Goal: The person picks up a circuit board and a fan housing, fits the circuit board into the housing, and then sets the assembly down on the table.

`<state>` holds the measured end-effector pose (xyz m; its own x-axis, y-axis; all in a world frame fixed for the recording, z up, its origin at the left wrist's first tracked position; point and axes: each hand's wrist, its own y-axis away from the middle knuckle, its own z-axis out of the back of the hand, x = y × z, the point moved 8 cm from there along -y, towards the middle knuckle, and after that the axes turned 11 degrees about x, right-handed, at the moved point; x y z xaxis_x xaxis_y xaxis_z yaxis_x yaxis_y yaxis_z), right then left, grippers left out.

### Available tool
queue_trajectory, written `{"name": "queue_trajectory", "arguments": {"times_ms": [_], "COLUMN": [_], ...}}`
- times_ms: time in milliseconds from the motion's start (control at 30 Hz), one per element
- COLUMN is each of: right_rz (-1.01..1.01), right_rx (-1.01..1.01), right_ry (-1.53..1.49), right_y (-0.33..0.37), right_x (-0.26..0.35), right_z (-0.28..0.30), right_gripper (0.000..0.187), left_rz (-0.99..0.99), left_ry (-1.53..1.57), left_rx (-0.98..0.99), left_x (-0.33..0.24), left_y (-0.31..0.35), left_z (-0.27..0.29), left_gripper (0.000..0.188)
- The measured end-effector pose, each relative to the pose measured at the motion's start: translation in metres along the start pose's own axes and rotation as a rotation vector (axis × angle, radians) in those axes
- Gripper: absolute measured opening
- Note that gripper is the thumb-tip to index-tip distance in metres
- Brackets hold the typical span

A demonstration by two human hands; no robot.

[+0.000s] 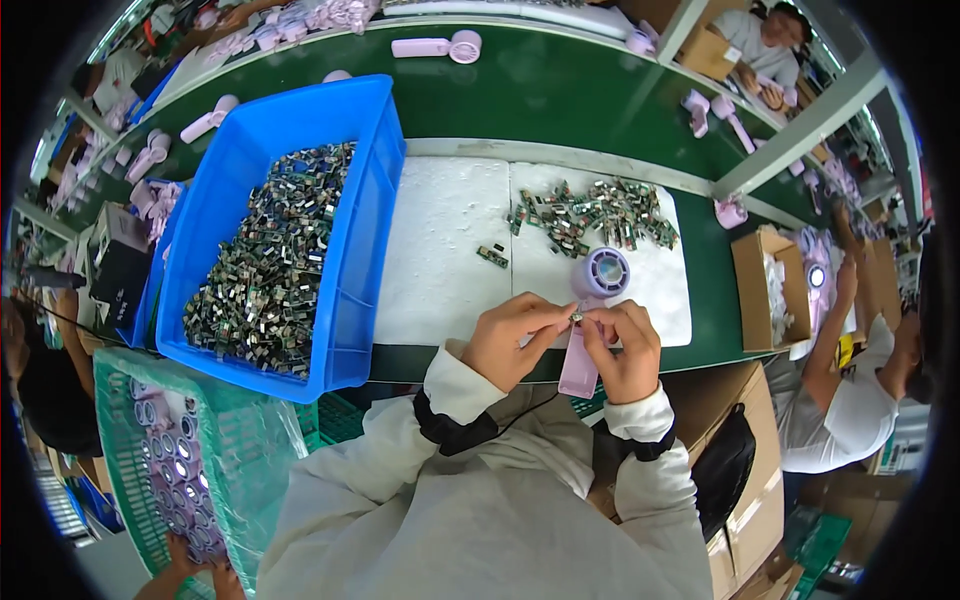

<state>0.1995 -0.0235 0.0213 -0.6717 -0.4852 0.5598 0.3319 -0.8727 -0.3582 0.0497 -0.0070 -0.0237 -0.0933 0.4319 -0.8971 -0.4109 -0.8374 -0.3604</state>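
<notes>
My left hand (513,338) and my right hand (626,350) meet fingertip to fingertip at the near edge of the white foam sheet. Between them they pinch a small circuit board (577,317), partly covered by the fingers. Just below it is a lilac handheld fan, its round head (605,272) beyond my hands and its open handle (578,372) pointing back toward me. Whether my right fingers also press on the fan is hidden. Beyond the fan lies a loose pile of green circuit boards (610,215), with a few boards (492,256) apart to its left.
A deep blue bin (360,250) full of circuit boards stands left of the foam sheet (445,250). A green crate (125,430) holding fan parts is at lower left, near another person's hands. At right are a cardboard box (750,290) and co-workers. More lilac fans (440,47) lie on the green bench.
</notes>
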Motion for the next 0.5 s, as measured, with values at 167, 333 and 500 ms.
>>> {"name": "queue_trajectory", "arguments": {"times_ms": [167,333,500], "right_rz": [-0.229,-0.359,-0.286], "right_rx": [-0.050,-0.096,-0.073], "right_ry": [-0.192,-0.312,-0.230], "right_y": [0.007,0.010,0.001], "right_x": [-0.008,-0.010,0.000], "right_z": [-0.010,-0.015,-0.015], "right_gripper": [0.011,0.009,0.009], "left_rz": [-0.007,-0.067,-0.039], "left_ry": [-0.056,-0.184,-0.232], "left_rx": [-0.055,-0.178,-0.197], "left_x": [-0.007,-0.016,-0.012], "left_y": [0.006,0.012,0.017], "left_z": [0.000,-0.008,-0.009], "left_gripper": [0.035,0.040,0.041]}}
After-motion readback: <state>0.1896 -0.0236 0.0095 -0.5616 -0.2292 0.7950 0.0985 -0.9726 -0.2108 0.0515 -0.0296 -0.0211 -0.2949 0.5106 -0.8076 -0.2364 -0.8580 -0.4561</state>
